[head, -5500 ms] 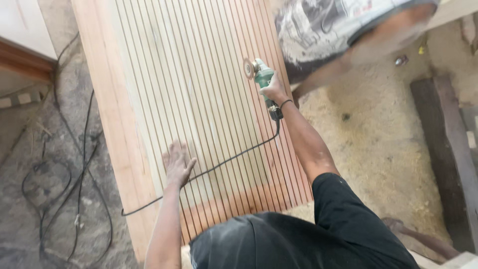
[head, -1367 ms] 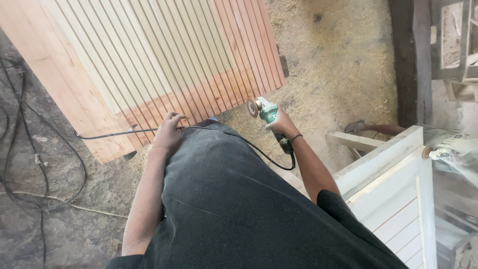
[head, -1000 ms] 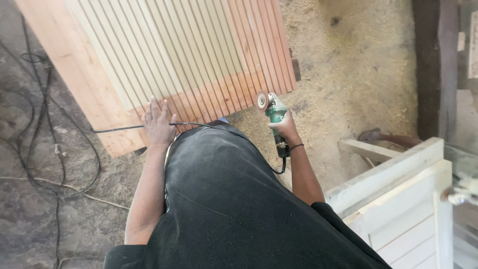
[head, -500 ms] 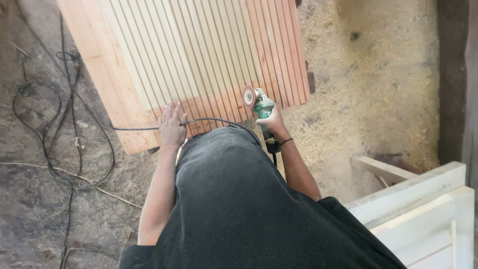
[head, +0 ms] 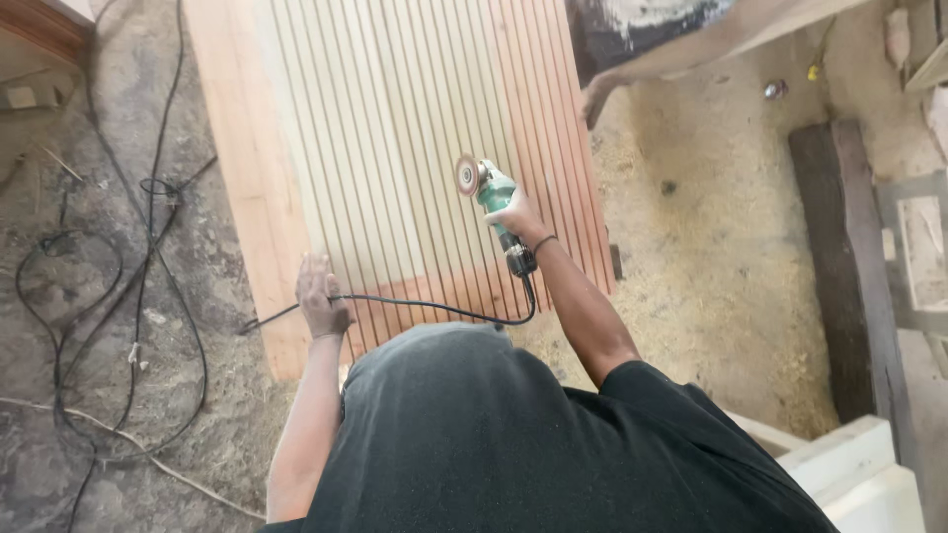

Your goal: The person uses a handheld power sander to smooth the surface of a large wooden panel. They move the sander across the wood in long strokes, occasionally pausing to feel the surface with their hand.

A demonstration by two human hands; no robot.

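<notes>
A large grooved wooden panel of pale and reddish slats lies in front of me. My right hand grips a green angle grinder, its round sanding disc held over the slats near the panel's near end. My left hand rests on the panel's near left part, fingers curled over the grinder's black cord, which runs across the panel to the tool's rear.
Black cables loop over the grey floor at left. Sawdust covers the ground at right, beside a dark wooden beam. Another person's leg and patterned garment show at top right. A white wooden frame sits at bottom right.
The view has swung up over the panel. My right hand has carried the grinder farther onto the slats. My left hand has slid onto the cord and curled over it.
</notes>
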